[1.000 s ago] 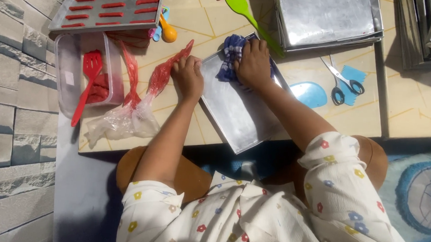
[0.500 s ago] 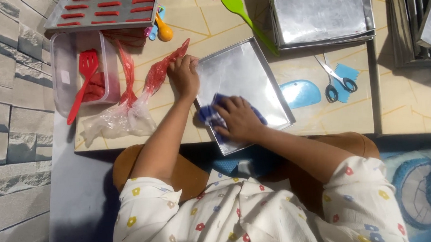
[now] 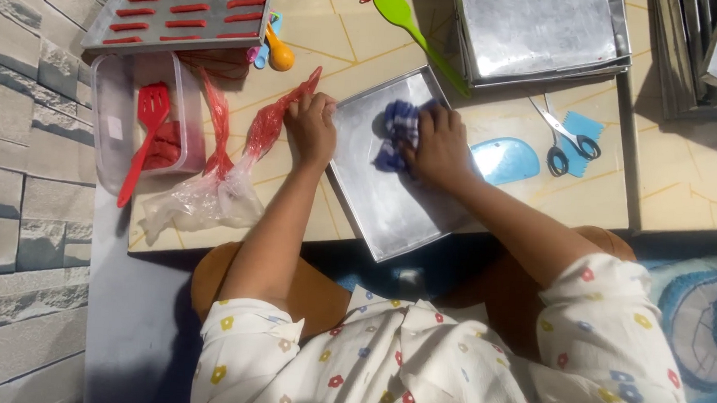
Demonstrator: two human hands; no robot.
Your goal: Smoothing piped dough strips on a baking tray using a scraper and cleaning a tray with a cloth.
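A shiny rectangular metal baking tray [image 3: 390, 207] lies on the low tiled table, its near corner over the table's front edge. My left hand [image 3: 312, 127] grips the tray's left rim. Pressed onto the tray's far half is my right hand [image 3: 435, 144], which holds a blue-and-white checked cloth [image 3: 394, 130].
Two piping bags [image 3: 223, 167] with red filling lie left of the tray. Beside them stands a clear tub [image 3: 120, 127] holding a red spatula [image 3: 143, 140]. Farther back: a tray of red strips [image 3: 181, 8], a green spatula [image 3: 418, 35], stacked metal trays [image 3: 543, 32], scissors [image 3: 563, 134], a blue scraper [image 3: 505, 159].
My right hand has slid the cloth from the tray's near part back up to its far part. The left hand stays on the rim.
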